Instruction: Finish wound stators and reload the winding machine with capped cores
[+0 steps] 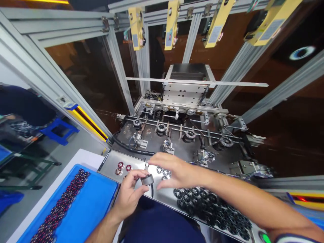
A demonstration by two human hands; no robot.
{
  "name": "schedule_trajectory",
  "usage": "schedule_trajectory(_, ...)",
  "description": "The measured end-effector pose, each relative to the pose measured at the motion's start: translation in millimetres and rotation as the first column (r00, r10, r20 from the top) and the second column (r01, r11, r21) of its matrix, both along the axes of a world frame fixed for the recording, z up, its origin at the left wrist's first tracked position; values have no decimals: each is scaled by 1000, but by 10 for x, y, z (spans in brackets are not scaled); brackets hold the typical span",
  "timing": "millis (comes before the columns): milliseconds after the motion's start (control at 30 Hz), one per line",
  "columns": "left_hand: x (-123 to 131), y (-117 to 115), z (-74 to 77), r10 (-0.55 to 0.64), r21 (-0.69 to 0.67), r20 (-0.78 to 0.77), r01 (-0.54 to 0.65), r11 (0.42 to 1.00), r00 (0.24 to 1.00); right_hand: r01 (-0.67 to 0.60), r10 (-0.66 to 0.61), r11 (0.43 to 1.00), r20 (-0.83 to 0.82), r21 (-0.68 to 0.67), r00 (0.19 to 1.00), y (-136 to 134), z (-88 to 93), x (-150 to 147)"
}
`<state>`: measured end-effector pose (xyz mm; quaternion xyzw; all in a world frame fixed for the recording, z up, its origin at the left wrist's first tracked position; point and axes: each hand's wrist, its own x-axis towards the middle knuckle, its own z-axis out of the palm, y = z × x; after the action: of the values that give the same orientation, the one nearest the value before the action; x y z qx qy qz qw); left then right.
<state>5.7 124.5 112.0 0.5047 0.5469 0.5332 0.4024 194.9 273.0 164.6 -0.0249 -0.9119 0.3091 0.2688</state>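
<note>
Between the thumb and fingers of my left hand (131,193) is a round metal part (147,180), held above the steel shelf (108,166). A dark strip hangs down beside that part. My right hand (172,170) is just to the right, its thumb and fingers spread apart around open space. Small red-centred discs (128,167) lie on the shelf to the left of my hands. Silvery discs (159,169) sit partly hidden behind my right hand. Under my right forearm, many black ring-shaped parts (210,206) are piled on the shelf.
A blue tray (93,199) at the left holds rows of dark and red discs (64,202). Beyond the shelf stand a machine bed (152,138) with fixtures and aluminium frame posts. Yellow light-curtain bars flank both sides. A person (22,104) is at the far left near a blue stool (60,131).
</note>
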Motion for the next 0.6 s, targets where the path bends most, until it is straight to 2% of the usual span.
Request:
schedule_trajectory(67, 63, -9, 40, -30, 7, 75, 29, 1000, 997, 48, -52, 998, -93, -43, 994, -313, -21, 29)
schedule_trajectory(133, 150, -2, 66, -46, 9, 194, 45, 999, 980, 162, -166, 986, -155, -34, 974, -489, -79, 34)
schedule_trajectory(233, 283, 29, 72, -27, -27, 348, 38, 999, 937, 319, -306, 948, -246, 15, 920, -600, -148, 48)
schedule_trajectory(333, 349, 57, 65, 43, -100, 385, -4, 995, 922, 388, -375, 921, -234, 12, 897, -645, -119, 117)
schedule_trajectory(400, 341, 57, 67, 68, -154, 370, -11, 988, 927, 331, -339, 940, -134, -79, 931, -645, -42, 197)
schedule_trajectory(467, 306, 41, 68, 35, -210, 352, 42, 977, 935, 218, -228, 942, -8, -255, 974, -613, 43, 286)
schedule_trajectory(533, 268, 17, 57, -27, -256, 351, 124, 959, 936, 113, -94, 885, 65, -451, 993, -557, 90, 365)
schedule_trajectory(600, 243, 0, 30, -99, -277, 357, 207, 938, 929, 21, 25, 802, 69, -597, 997, -503, 75, 417)
